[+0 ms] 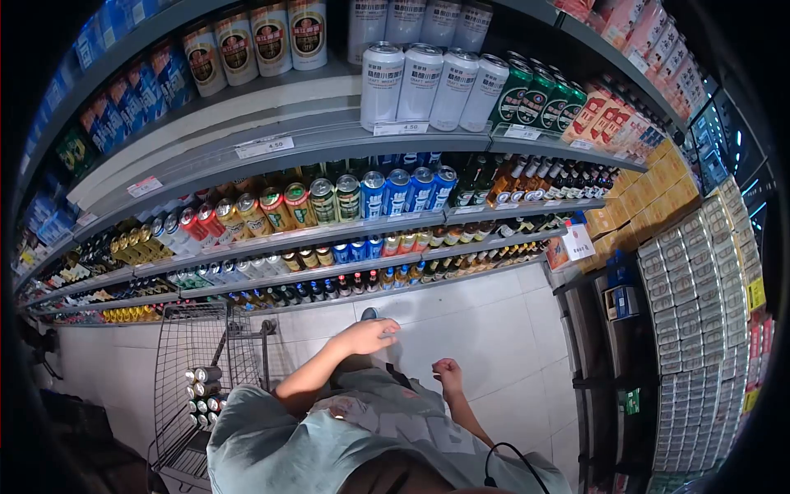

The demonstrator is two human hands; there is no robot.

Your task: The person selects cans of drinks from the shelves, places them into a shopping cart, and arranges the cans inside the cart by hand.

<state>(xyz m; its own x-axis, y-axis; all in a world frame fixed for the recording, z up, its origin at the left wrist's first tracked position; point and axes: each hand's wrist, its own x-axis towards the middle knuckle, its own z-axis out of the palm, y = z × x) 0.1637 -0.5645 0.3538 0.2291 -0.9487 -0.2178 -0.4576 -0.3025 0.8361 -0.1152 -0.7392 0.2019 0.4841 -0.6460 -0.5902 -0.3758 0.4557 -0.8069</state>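
And here the left hand [370,336] is held out over pale, smooth tiles [485,333], its fingers loosely bent and parted, with nothing seen gripped; the right hand [448,374] is held lower and nearer the shirt [370,420], its fingers curled in, and whether anything is clasped cannot be told; by the left arm a cart [175,350] of thin wire mesh is seen, and inside it a cluster of shiny metal cans [207,389] is carried; ahead, the grey shelf [329,138] is lined with tall, white cylinders [421,86], flanked by glossy green tins [533,97]; blue tins [397,192] are ranged one level down, beside glass bottles [504,183]; at right, shrink-wrapped packs [691,280] are stacked high, backed by yellow cartons [662,188].
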